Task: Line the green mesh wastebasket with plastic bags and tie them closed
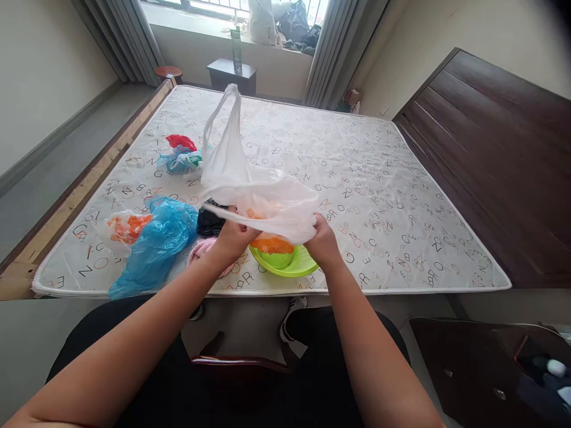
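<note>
A white plastic bag point(276, 202) with orange print is stretched between my two hands, one handle loop sticking up at its far left. My left hand point(238, 236) is closed on the bag's near left part, and my right hand point(325, 241) pinches its right end. Just below the bag is a lime-green basket point(294, 267), partly covered by it. Something orange point(272, 244), perhaps the bag's print or another bag, shows over the basket. Left of my left hand lie a black plastic bag point(209, 221) and a pink cloth point(201, 248), partly hidden by my wrist.
On the letter-patterned mattress point(379, 196), a large blue plastic bag point(163, 238) lies at left beside an orange-and-white bag point(127, 227). Farther back are a red bag point(181, 142) and a light blue bag point(178, 160). A dark headboard point(495, 154) borders the right side.
</note>
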Action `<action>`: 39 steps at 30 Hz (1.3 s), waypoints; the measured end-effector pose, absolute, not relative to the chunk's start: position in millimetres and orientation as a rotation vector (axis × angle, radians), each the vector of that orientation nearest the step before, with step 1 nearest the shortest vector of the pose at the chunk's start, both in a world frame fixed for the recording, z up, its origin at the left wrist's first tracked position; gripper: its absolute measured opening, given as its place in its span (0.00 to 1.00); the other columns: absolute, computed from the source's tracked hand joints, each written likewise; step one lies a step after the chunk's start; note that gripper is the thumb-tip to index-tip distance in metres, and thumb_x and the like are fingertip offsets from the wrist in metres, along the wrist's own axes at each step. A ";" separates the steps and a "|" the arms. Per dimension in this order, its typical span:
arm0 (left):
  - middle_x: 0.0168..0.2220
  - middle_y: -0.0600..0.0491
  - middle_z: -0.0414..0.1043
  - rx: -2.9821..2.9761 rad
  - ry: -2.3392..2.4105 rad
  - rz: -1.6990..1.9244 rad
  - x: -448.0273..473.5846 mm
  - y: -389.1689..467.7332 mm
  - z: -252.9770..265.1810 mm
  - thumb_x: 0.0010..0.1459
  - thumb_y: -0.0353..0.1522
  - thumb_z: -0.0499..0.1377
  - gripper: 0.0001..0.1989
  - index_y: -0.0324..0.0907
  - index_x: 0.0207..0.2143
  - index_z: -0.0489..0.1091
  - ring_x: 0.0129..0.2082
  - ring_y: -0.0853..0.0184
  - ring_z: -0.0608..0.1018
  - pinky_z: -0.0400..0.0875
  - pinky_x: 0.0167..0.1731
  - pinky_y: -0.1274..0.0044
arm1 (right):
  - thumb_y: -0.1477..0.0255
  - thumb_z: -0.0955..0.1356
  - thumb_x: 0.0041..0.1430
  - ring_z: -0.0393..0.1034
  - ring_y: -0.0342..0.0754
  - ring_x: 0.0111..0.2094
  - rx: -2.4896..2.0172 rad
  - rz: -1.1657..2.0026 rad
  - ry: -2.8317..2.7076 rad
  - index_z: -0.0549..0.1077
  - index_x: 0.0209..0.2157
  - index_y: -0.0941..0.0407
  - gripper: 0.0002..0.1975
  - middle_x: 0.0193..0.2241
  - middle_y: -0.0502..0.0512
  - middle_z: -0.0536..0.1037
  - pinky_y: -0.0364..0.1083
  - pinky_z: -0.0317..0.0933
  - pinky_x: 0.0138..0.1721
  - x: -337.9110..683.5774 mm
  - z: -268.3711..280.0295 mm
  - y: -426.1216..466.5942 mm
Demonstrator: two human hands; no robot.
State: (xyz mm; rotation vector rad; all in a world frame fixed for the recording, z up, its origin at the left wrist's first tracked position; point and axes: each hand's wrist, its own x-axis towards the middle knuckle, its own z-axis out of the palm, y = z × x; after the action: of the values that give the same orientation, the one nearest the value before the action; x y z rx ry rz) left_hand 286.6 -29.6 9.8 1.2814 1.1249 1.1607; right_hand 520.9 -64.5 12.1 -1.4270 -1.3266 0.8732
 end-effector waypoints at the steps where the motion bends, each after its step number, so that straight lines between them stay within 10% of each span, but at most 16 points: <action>1: 0.55 0.41 0.77 1.329 1.142 1.170 289.7 -31.9 6.1 0.50 0.39 0.73 0.36 0.41 0.58 0.63 0.53 0.54 0.80 0.78 0.51 0.64 | 0.64 0.76 0.50 0.71 0.58 0.57 -1.455 0.912 -1.398 0.73 0.52 0.53 0.28 0.59 0.62 0.74 0.58 0.67 0.59 523.9 11.9 -64.5; 8: 0.56 0.40 0.74 1.853 1.397 1.068 293.4 -31.9 -21.2 0.59 0.37 0.66 0.24 0.40 0.55 0.67 0.62 0.46 0.73 0.66 0.64 0.55 | 0.56 0.77 0.52 0.51 0.61 0.73 -1.500 0.880 -1.380 0.38 0.75 0.48 0.60 0.75 0.65 0.49 0.63 0.55 0.69 542.1 6.1 -61.6; 14: 0.65 0.35 0.66 2.256 1.429 0.641 294.6 -35.3 -30.6 0.61 0.40 0.65 0.35 0.41 0.67 0.60 0.71 0.41 0.60 0.40 0.70 0.44 | 0.60 0.68 0.61 0.70 0.56 0.54 -1.780 0.334 -1.188 0.69 0.56 0.53 0.23 0.57 0.63 0.72 0.58 0.64 0.58 547.7 4.2 -57.7; 18: 0.75 0.37 0.49 2.342 1.329 0.419 285.8 -33.9 -23.5 0.58 0.51 0.66 0.46 0.47 0.73 0.54 0.76 0.35 0.41 0.33 0.67 0.38 | 0.64 0.65 0.59 0.70 0.49 0.36 -1.819 0.475 -1.117 0.70 0.38 0.53 0.09 0.40 0.55 0.76 0.50 0.68 0.42 551.3 -1.5 -57.2; 23: 0.72 0.36 0.55 2.111 1.405 0.526 280.3 -26.3 -12.8 0.62 0.50 0.61 0.39 0.43 0.70 0.60 0.76 0.37 0.43 0.39 0.68 0.40 | 0.67 0.66 0.55 0.72 0.49 0.32 -1.765 0.845 -1.149 0.68 0.38 0.52 0.08 0.33 0.50 0.77 0.48 0.68 0.36 553.6 -2.7 -55.6; 28: 0.67 0.37 0.65 1.769 1.482 0.990 281.9 -26.2 -11.8 0.58 0.44 0.66 0.47 0.41 0.73 0.50 0.67 0.49 0.68 0.60 0.67 0.55 | 0.64 0.68 0.56 0.74 0.54 0.37 -1.927 0.920 -1.603 0.73 0.38 0.53 0.10 0.36 0.55 0.79 0.51 0.69 0.38 549.6 4.8 -59.6; 34: 0.52 0.45 0.79 1.905 1.449 0.921 281.5 -22.2 -13.9 0.64 0.38 0.58 0.16 0.42 0.50 0.77 0.54 0.56 0.79 0.71 0.60 0.61 | 0.60 0.73 0.56 0.71 0.62 0.56 -1.814 0.467 -1.819 0.73 0.56 0.53 0.27 0.55 0.62 0.77 0.60 0.66 0.58 543.1 2.3 -61.2; 39: 0.58 0.50 0.78 2.257 1.321 0.536 280.2 -23.5 -20.0 0.58 0.27 0.58 0.16 0.48 0.44 0.81 0.69 0.46 0.65 0.53 0.68 0.45 | 0.65 0.70 0.63 0.66 0.63 0.61 -1.664 0.214 -1.869 0.74 0.57 0.55 0.21 0.57 0.65 0.75 0.63 0.61 0.64 542.4 -10.7 -54.6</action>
State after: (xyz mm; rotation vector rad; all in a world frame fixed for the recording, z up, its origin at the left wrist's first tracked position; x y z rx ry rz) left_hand 280.2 -23.5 -20.0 2.2571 1.3206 0.5356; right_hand 542.4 -54.6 -10.7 -1.6636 -1.8694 0.2136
